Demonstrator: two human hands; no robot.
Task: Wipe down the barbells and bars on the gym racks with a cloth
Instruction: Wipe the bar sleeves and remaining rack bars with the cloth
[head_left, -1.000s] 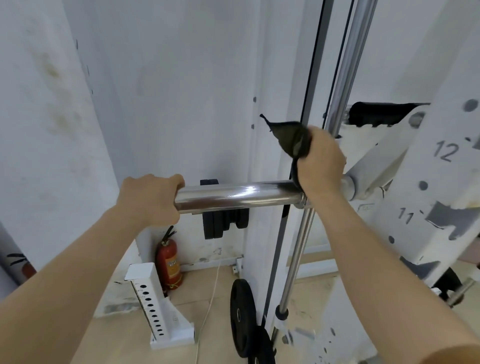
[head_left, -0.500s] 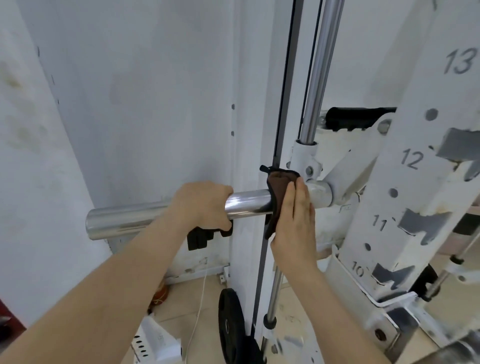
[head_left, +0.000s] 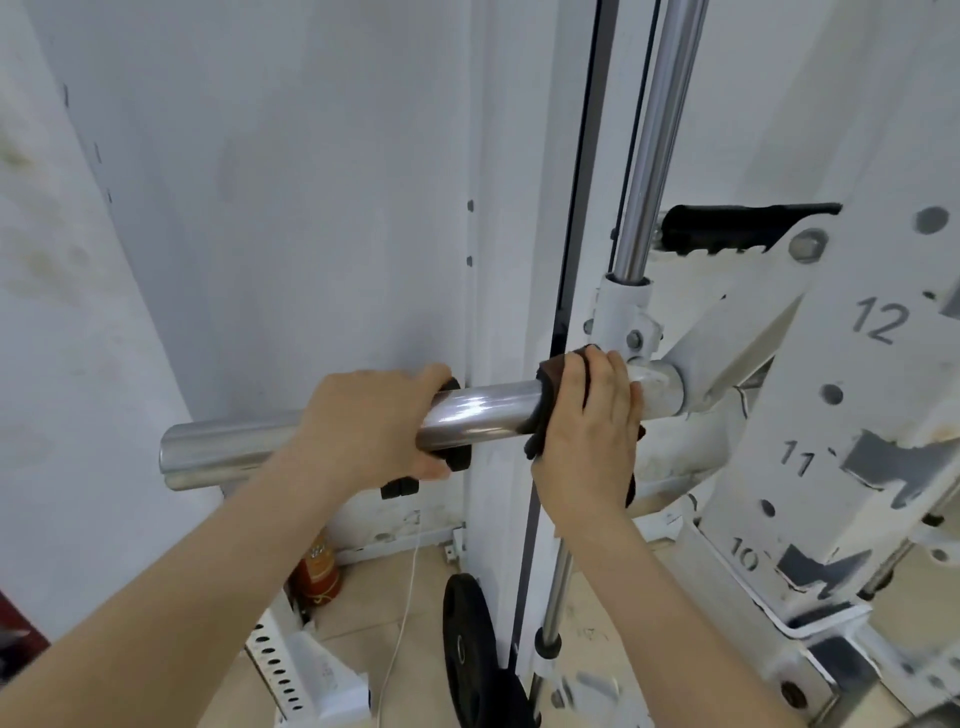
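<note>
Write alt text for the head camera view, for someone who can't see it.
A person's right hand holds a dark cloth round a chrome bar on a white rack, while the left hand grips the bar beside it.

The barbell sleeve (head_left: 483, 415) was shiny chrome silver and the cloth (head_left: 548, 382) dark brown. The rack upright (head_left: 872, 395) was white with grey stencilled numbers and chipped grey patches. The weight plate (head_left: 462, 649) was black, the fire extinguisher (head_left: 318, 574) red.

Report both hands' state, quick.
Left hand: closed around the chrome bar.
Right hand: closed on the cloth, wrapping it round the bar.
</note>
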